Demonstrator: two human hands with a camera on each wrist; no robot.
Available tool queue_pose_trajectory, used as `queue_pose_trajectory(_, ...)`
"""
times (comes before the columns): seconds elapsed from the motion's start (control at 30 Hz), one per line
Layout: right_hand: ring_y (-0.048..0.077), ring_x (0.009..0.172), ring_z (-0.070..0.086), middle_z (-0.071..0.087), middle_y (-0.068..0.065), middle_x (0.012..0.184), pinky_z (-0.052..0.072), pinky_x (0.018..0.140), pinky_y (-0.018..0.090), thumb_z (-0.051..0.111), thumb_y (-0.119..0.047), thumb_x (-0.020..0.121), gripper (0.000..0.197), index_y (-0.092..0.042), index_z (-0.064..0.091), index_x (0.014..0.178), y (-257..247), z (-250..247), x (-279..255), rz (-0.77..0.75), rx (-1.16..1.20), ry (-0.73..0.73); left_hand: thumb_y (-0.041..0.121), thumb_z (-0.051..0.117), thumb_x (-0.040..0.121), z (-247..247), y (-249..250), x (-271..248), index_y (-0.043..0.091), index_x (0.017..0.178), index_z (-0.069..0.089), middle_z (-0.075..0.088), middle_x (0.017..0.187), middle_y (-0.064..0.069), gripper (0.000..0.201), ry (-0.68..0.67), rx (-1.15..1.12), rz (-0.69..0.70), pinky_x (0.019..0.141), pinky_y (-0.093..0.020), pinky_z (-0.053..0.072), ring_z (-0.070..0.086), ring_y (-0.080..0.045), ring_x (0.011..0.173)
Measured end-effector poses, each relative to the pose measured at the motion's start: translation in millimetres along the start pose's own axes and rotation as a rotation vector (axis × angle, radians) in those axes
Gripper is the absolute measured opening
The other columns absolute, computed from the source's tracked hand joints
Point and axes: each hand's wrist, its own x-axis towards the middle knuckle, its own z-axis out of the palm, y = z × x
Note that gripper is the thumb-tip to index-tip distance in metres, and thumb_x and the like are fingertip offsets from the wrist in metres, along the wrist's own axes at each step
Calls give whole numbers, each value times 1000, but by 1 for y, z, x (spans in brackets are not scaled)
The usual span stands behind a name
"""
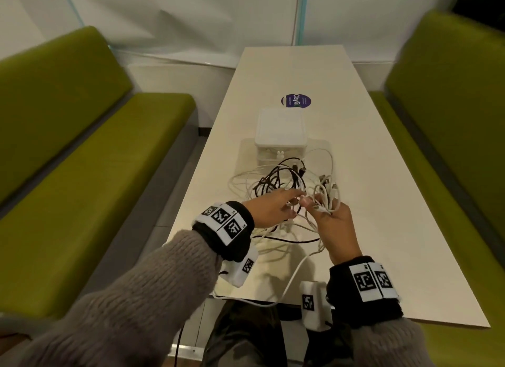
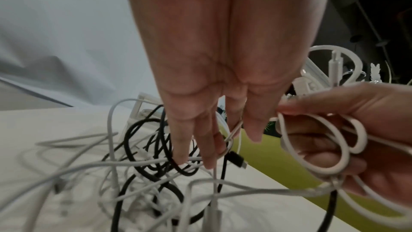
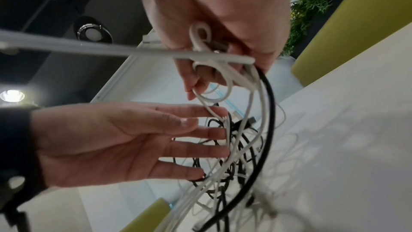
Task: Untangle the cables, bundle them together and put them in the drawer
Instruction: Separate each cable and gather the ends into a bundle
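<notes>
A tangle of black and white cables [image 1: 281,181] lies on the cream table [image 1: 382,202], just in front of a small white drawer box [image 1: 280,129]. My right hand [image 1: 325,211] is raised above the table and grips a bunch of white cable loops [image 2: 323,147], with strands and one black cable [image 3: 268,130] trailing down to the tangle. My left hand [image 1: 295,200] reaches in beside it with straight, spread fingers [image 3: 200,138]. Those fingertips touch the hanging strands, and a thin white strand [image 2: 231,133] runs between two of them.
A round purple sticker [image 1: 296,101] sits behind the box. Green benches stand along the left [image 1: 82,175] and right [image 1: 451,120] of the table. One white cable [image 1: 289,282] runs off the table's near edge towards my lap.
</notes>
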Motion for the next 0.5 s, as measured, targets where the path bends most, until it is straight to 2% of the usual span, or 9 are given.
queue_pose_trajectory(0.07, -2, 68, 64, 69, -9, 72, 45, 60, 7, 66, -8, 88, 10, -16, 66, 81, -5, -3, -1, -15, 35, -12, 15, 43, 98, -3, 3, -2, 11, 144, 26, 43, 139, -9, 49, -8, -32, 15, 91, -19, 35, 45, -20, 124)
queue_pose_trajectory(0.13, -7, 56, 58, 64, -17, 58, 40, 53, 5, 65, -8, 88, 8, -13, 63, 82, -8, -6, -3, -17, 57, -23, 19, 42, 99, -4, 4, -2, 16, 143, 25, 46, 138, -8, 47, -23, -43, 13, 91, -24, 38, 49, -20, 120)
queue_pose_trajectory(0.2, -7, 49, 53, 59, -19, 51, 36, 49, 5, 65, -8, 87, 5, -10, 61, 86, -9, -8, -4, -9, 71, -21, 19, 40, 100, -3, 1, 1, 20, 136, 36, 59, 116, -8, 36, 48, -44, -2, 77, -26, 44, 58, -18, 94)
queue_pose_trajectory(0.23, -7, 48, 52, 59, -18, 54, 36, 49, 5, 66, -9, 87, 5, -9, 61, 88, -9, -8, -4, -1, 75, -20, 19, 39, 99, -3, -1, 2, 20, 127, 45, 63, 102, -8, 28, 127, -72, -19, 67, -25, 41, 55, -16, 78)
queue_pose_trajectory(0.27, -7, 48, 51, 60, -15, 60, 36, 49, 6, 67, -11, 87, 7, -6, 62, 90, -7, -9, -4, 8, 79, -16, 17, 39, 99, -3, -3, 4, 18, 118, 52, 64, 95, -10, 23, 222, -99, -28, 63, -24, 38, 52, -15, 73)
queue_pose_trajectory(0.3, -7, 49, 51, 61, -9, 68, 35, 49, 6, 67, -11, 87, 12, -2, 63, 93, -6, -9, -5, 12, 76, -14, 14, 40, 98, -3, -4, 7, 15, 111, 57, 65, 96, -10, 22, 306, -113, -23, 64, -22, 35, 50, -15, 75)
queue_pose_trajectory(0.37, -7, 51, 51, 60, -1, 77, 36, 50, 5, 67, -12, 87, 12, -2, 64, 93, -4, -9, -7, 26, 61, -3, 10, 44, 96, 0, -4, 10, 11, 104, 62, 64, 96, -5, 20, 370, -89, -7, 63, -19, 32, 50, -14, 81)
queue_pose_trajectory(0.43, -9, 52, 51, 62, -3, 75, 37, 51, 4, 66, -13, 87, 5, -9, 62, 88, -5, -10, -8, 41, 74, 25, 11, 51, 93, 3, -2, 11, 10, 103, 63, 58, 92, 0, 16, 364, -75, 11, 61, -17, 32, 49, -12, 78)
queue_pose_trajectory(0.5, -9, 51, 51, 60, -13, 65, 37, 50, 4, 66, -13, 88, 7, -7, 64, 90, -6, -10, -8, 47, 68, 43, 10, 59, 89, 4, -4, 12, 9, 98, 64, 55, 88, 1, 11, 385, -141, 22, 63, -14, 37, 49, -12, 72)
